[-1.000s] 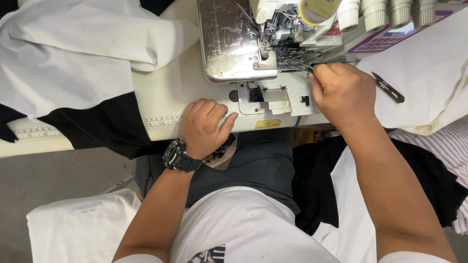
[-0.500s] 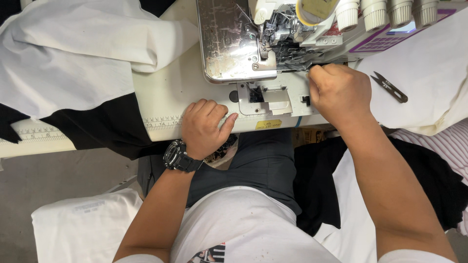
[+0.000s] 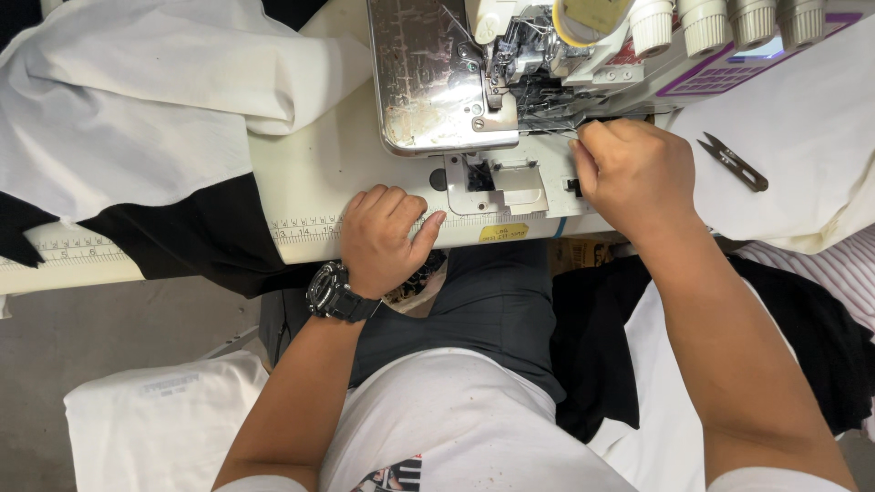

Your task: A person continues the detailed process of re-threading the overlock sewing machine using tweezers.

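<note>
A white overlock sewing machine with a scratched steel bed plate [image 3: 437, 82] is seen at twelve o'clock on the cream tabletop with a printed ruler along its front edge [image 3: 319, 182]. The right hand [image 3: 633, 173] is held at about one o'clock, just in front of the machine's open looper area [image 3: 547, 96]; its fingers are curled tight with thumb and forefinger pinched together toward the thin threads [image 3: 547, 123] strung there. Whether a thread is actually caught in the pinch cannot be told, as the fingertips are hidden by the knuckles.

The left hand [image 3: 387, 237] is laid at the centre of the view on the table's front edge, fingers loosely bent and spread over the ruler markings, with nothing held. A black wristwatch [image 3: 339, 293] is worn on that wrist.

A pair of small dark thread snips [image 3: 732, 162] is seen at two o'clock, lying on a pale cream cloth [image 3: 802, 155], well apart from the right hand. A large heap of white fabric [image 3: 137, 100] is piled at ten o'clock, with black fabric [image 3: 182, 237] draped over the table edge below it at nine o'clock. Three white thread cones [image 3: 729, 20] are lined up at the top, at one o'clock. A folded white garment [image 3: 155, 419] is seen at seven o'clock, on the grey floor.
</note>
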